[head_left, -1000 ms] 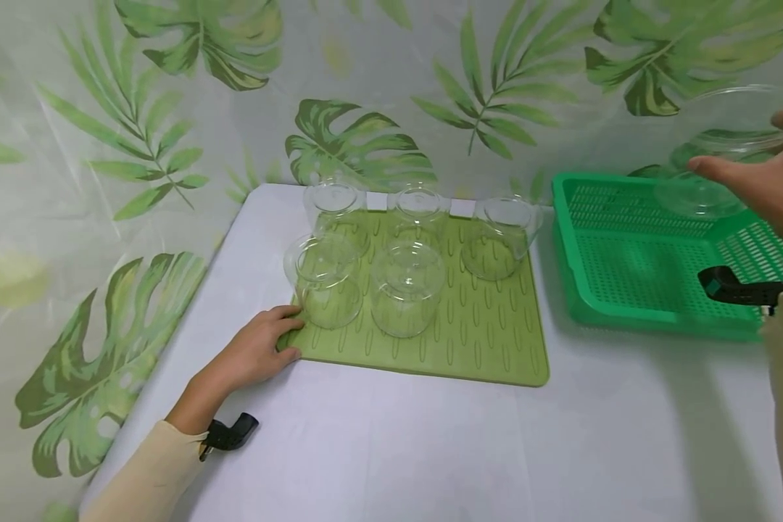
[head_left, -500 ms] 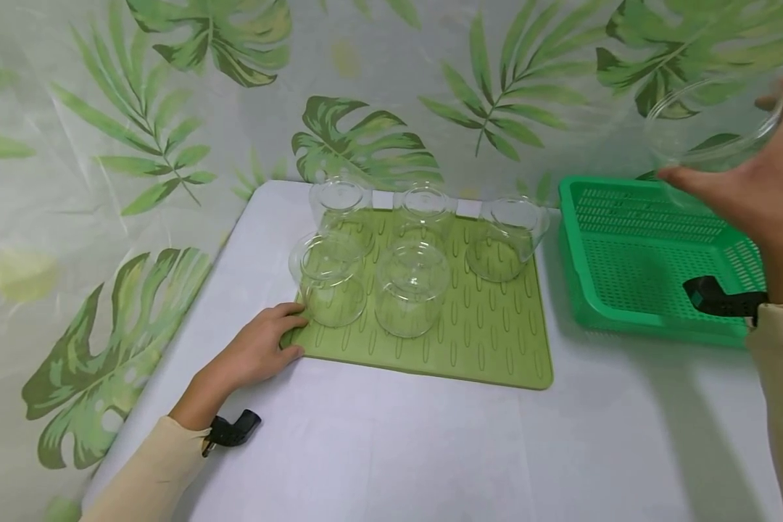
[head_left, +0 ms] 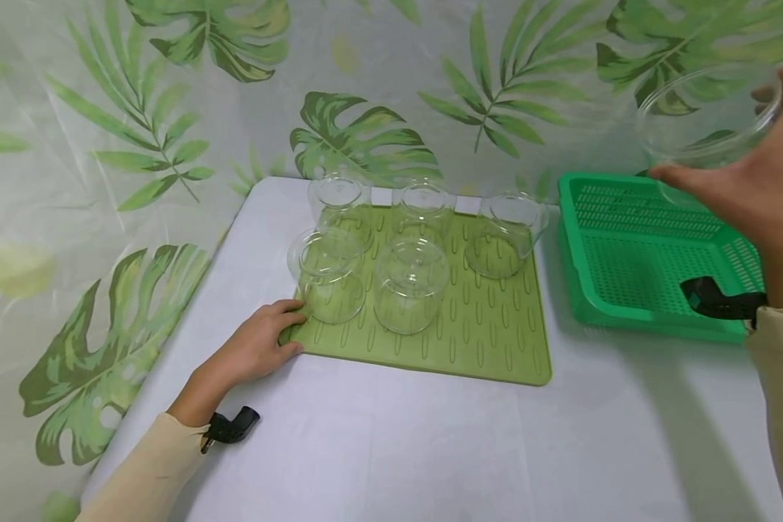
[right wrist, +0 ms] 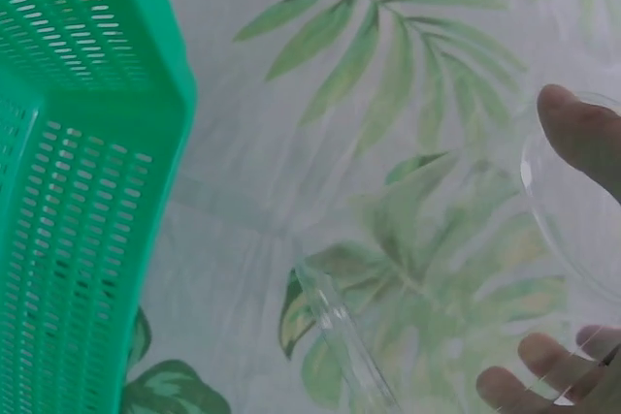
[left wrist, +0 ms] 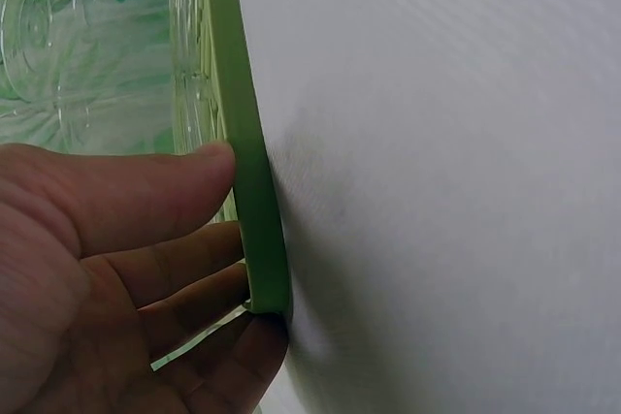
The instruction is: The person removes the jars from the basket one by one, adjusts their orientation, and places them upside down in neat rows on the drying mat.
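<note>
My left hand (head_left: 261, 344) rests at the near left corner of a green ribbed drying mat (head_left: 489, 355), thumb on its front edge and fingers along its side. In the left wrist view, the thumb (left wrist: 146, 196) touches the mat's edge (left wrist: 243, 94) and a fingertip lies against the corner. Up at the right, my right hand (head_left: 750, 188) grips a clear round container (head_left: 692, 145) by its side, thumb and fingers spread round it. It is held in the air and overlaps the back of the green basket (head_left: 577, 283). The right wrist view shows part of its curved rim (right wrist: 531, 191).
Several clear round containers stand on the mat: three at the back, with a back right one (head_left: 496, 254), and two in front, including a front middle one (head_left: 407, 308). The perforated basket sits right of the mat. A leaf-patterned sheet (head_left: 365, 43) rises behind the white table (head_left: 365, 449).
My right hand has moved left in the head view with the clear container, which now appears more tilted. My left hand has stayed at the mat's corner.
</note>
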A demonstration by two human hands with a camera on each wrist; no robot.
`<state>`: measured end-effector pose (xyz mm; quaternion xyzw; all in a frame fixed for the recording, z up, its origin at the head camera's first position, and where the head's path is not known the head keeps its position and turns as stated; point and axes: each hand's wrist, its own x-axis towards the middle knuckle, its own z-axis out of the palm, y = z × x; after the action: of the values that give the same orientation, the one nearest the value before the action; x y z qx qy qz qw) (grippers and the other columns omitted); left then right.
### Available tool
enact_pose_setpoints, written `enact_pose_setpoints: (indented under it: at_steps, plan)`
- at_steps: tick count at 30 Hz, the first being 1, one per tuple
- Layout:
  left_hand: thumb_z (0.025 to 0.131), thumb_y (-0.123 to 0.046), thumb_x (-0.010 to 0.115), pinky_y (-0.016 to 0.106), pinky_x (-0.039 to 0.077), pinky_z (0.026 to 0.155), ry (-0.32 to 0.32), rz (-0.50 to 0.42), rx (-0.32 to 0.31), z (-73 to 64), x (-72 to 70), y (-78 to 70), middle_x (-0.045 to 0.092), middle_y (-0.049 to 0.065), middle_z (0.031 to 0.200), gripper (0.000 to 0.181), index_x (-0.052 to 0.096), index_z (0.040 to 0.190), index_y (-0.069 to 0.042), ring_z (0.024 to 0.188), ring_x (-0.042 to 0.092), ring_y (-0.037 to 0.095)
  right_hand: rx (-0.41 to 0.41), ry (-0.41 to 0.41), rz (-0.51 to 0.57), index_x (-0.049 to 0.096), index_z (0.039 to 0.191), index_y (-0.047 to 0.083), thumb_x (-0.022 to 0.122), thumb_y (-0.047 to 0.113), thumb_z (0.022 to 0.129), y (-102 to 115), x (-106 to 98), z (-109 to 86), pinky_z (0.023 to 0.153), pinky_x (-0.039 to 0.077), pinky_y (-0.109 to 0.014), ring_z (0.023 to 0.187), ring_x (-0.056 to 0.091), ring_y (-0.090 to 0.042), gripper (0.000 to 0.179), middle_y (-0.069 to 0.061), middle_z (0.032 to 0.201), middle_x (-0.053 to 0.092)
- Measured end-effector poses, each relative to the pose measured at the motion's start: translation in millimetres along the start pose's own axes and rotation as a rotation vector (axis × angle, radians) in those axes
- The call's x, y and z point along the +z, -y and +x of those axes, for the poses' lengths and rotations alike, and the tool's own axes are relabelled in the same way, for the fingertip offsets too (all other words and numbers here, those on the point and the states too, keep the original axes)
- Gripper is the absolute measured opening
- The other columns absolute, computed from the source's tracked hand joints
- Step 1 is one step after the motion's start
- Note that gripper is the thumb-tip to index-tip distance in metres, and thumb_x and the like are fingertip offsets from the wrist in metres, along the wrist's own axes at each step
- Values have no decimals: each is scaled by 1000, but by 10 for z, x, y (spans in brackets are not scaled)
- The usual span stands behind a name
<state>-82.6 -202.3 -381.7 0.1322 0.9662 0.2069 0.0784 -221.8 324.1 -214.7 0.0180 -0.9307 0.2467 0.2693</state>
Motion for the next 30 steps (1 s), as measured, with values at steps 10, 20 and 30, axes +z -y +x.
enact_pose_setpoints:
  at_steps: [10, 20, 30]
  plan:
    - [82, -13, 65, 51, 35, 104, 9, 5, -4, 5, 3, 2, 41, 17, 140, 45, 55, 123, 3, 129, 37, 39, -12, 39, 35, 17, 142, 34, 77, 20, 71, 127, -45, -36, 114, 19, -49, 135, 25, -27, 94, -6, 149, 24]
    - [82, -13, 64, 52, 35, 104, 8, 5, -9, -11, 4, -6, 41, 18, 140, 45, 55, 123, 4, 129, 37, 40, -63, 35, 23, 21, 141, 32, 77, 16, 68, 210, -85, -66, 112, 22, -49, 130, 31, -31, 94, -11, 145, 31]
    - [82, -12, 64, 51, 35, 104, -6, -3, 5, -17, -1, -8, 41, 18, 140, 45, 55, 123, 4, 129, 37, 39, -185, 85, -61, 24, 143, 27, 81, 22, 59, 401, -73, -97, 109, 25, -54, 127, 35, -39, 102, -18, 140, 40]
